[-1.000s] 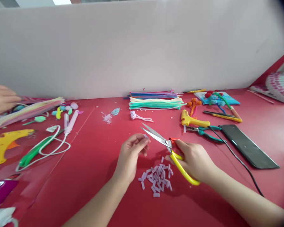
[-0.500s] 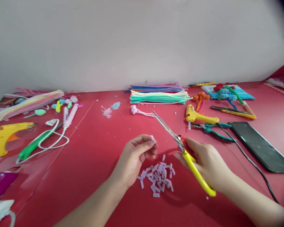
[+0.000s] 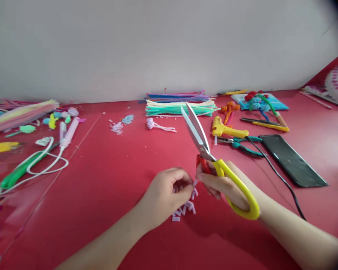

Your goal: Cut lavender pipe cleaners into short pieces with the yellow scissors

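Note:
My right hand (image 3: 222, 185) is closed round the yellow handles of a pair of scissors (image 3: 205, 148), whose steel blades point up and away and stand slightly apart. My left hand (image 3: 169, 195) is curled, fingertips pinched together over a small heap of short lilac pipe-cleaner pieces (image 3: 186, 208) on the red table (image 3: 115, 180). It partly hides the heap. The fingertips of both hands nearly meet above the pieces; whether the left pinches one I cannot make out.
Bundles of coloured pipe cleaners (image 3: 180, 105) lie at the wall. A yellow glue gun (image 3: 228, 130), teal pliers (image 3: 243, 146), a black cable and a dark phone (image 3: 291, 159) lie to the right. A green tool, white cord (image 3: 42, 163) and more pipe cleaners lie left.
The scissors have swung upright and their blades have parted a little. My left hand has dropped onto the heap of lilac pieces and my right hand has moved in beside it.

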Demonstrator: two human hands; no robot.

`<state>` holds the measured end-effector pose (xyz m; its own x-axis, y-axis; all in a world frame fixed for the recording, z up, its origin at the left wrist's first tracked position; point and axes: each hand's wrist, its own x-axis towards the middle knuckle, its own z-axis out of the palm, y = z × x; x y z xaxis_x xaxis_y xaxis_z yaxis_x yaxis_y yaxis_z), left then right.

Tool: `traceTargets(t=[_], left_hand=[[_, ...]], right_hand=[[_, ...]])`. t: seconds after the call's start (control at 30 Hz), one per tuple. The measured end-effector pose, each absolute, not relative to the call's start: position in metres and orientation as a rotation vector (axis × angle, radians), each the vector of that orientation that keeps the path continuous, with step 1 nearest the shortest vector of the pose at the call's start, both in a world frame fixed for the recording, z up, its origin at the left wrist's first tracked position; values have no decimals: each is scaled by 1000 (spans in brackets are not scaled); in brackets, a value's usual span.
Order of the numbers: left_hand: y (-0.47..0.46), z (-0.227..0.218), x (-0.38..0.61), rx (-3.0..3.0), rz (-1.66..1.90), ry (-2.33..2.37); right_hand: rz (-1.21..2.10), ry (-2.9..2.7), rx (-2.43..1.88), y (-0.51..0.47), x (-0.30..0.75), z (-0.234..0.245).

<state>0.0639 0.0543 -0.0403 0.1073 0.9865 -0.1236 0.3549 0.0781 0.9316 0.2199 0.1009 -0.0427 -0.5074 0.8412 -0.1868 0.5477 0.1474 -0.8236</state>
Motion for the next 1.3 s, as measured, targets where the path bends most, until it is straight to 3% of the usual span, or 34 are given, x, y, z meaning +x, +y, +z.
traceTargets(t=[0.6, 1.0, 1.3], left_hand=[[59, -37, 64, 961, 851, 1164], [64, -24, 40, 920, 1195, 1270], [65, -19, 29, 966, 1203, 1297]], right_hand=[[1519, -1995, -1264, 98, 222, -37], [1206, -2406, -1255, 93, 235, -30], [1054, -2542, -1152, 87, 240, -42]])
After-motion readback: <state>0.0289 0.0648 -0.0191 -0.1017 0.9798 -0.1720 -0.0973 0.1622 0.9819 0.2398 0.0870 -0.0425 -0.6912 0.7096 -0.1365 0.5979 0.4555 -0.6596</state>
